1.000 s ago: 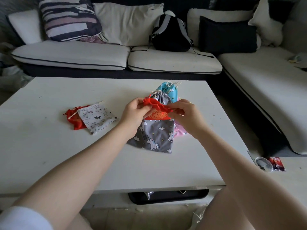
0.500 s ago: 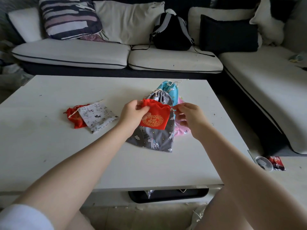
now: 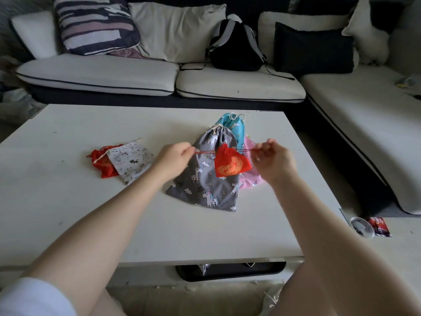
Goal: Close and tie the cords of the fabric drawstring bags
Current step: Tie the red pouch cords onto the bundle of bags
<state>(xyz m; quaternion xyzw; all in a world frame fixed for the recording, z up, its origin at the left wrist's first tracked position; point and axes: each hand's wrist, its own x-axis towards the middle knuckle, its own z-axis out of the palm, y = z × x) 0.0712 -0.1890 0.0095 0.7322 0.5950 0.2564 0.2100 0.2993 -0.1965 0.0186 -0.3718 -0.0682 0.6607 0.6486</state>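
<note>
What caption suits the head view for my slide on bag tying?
Left hand and right hand pull the red drawstring bag shut by its cords above the grey unicorn bag.

The left hand [image 3: 174, 156] and right hand [image 3: 272, 157] are each pinching a red cord [image 3: 202, 152], stretching it taut either side of the small red bag [image 3: 231, 164], which is hanging between the two grips, its mouth gathered, above the grey unicorn bag [image 3: 205, 179].

Sofa and clutter around the table

A backpack [image 3: 235, 45] is leaning on the sofa [image 3: 118, 75] among cushions: striped [image 3: 95, 23], beige [image 3: 175, 30], black [image 3: 313, 50]. A lid [image 3: 362, 226] and red wrapper [image 3: 381, 226] are lying just beside each other, right of the table [image 3: 68, 213].
</note>
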